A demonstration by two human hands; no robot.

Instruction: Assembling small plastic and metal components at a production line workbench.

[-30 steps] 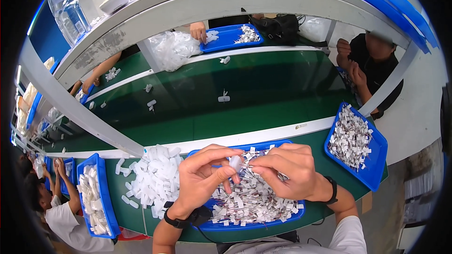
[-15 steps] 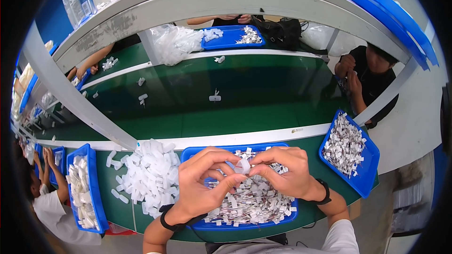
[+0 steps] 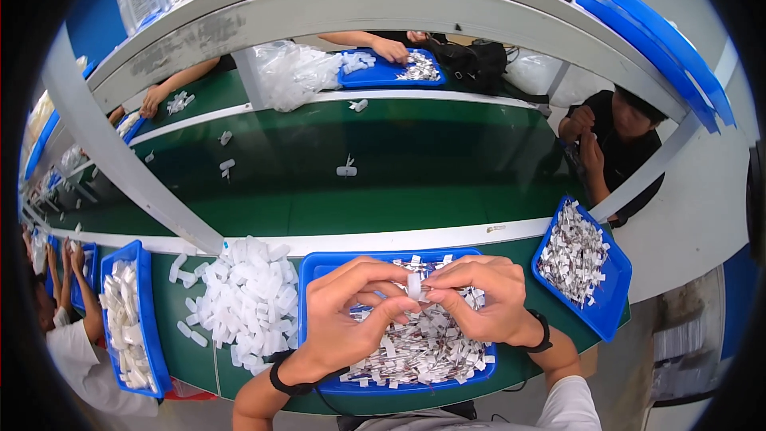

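Both hands meet above a blue tray [image 3: 306,271] heaped with small white tabs on thin dark-red wires [image 3: 423,351]. My left hand [image 3: 355,303] is closed, its thumb and fingers pinching a small translucent white plastic sleeve [image 3: 414,286]. My right hand [image 3: 485,297] is closed too, thumb and forefinger pressed together at the sleeve's right side. Something thin and dark shows at those right fingertips, too small to make out. Left of the tray lies a loose pile of white plastic sleeves [image 3: 247,299] like the held one.
Blue trays of parts flank me, one at left [image 3: 165,351] and one at right [image 3: 614,303]. A green conveyor belt [image 3: 383,199] carries several scattered pieces beyond a white rail [image 3: 383,243]. A grey overhead shelf [image 3: 383,0] spans above it. Co-workers sit opposite and at left.
The sleeve has turned between my fingers; both hands remain together. Pieces on the belt have shifted left. Across the belt, a co-worker's hand has come down to the far blue tray.
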